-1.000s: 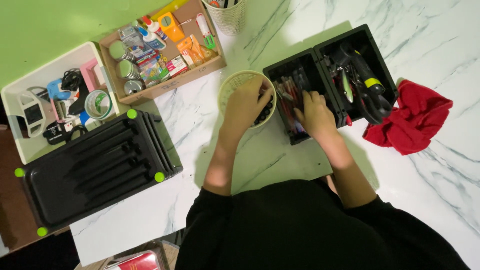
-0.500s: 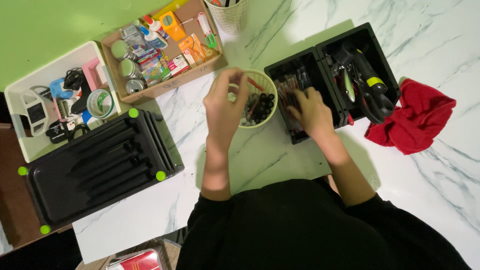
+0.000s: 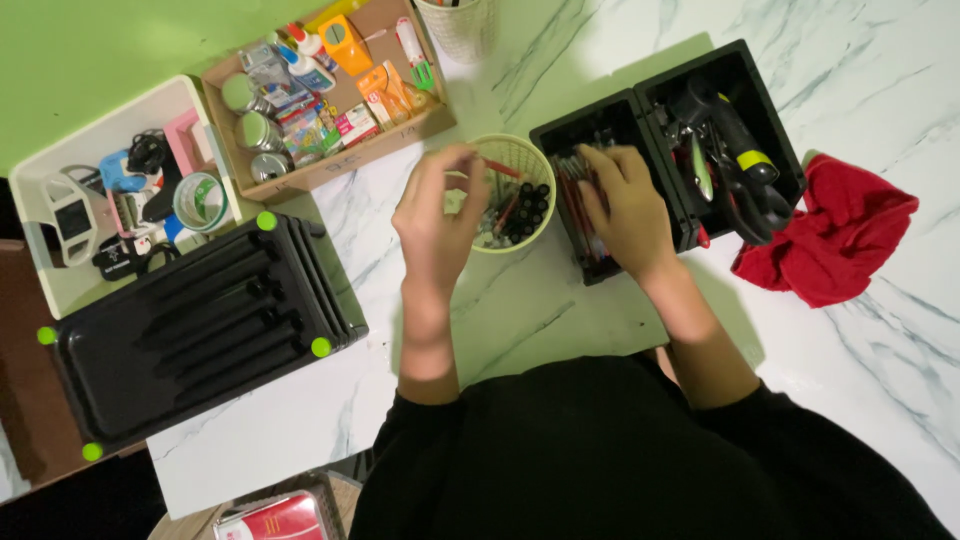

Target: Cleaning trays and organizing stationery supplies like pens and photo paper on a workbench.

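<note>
Left hand raised just left of cup, fingers pinched together at the tips; anything held too small to tell. Right hand just right of cup, down in left bin, fingers curled over pens; actual grip not clear. Cup already holding a batch of pens and markers, dark caps up, some red. Left bin of pens, right of cup, far from empty, so sorting judged partway, plenty left. Right bin, farther right of cup, packed with tools, one with yellow-green band. Red cloth crumpled well right of cup. Cardboard box of glue, tins, small packs just upper left of cup. White tray with tape roll and gadgets far left of cup. Black trays, stacked, green corner dots, lower left of cup. Second mesh cup above cup. Nothing blocking between cup and left bin; marble table bare lower right of cup.
</note>
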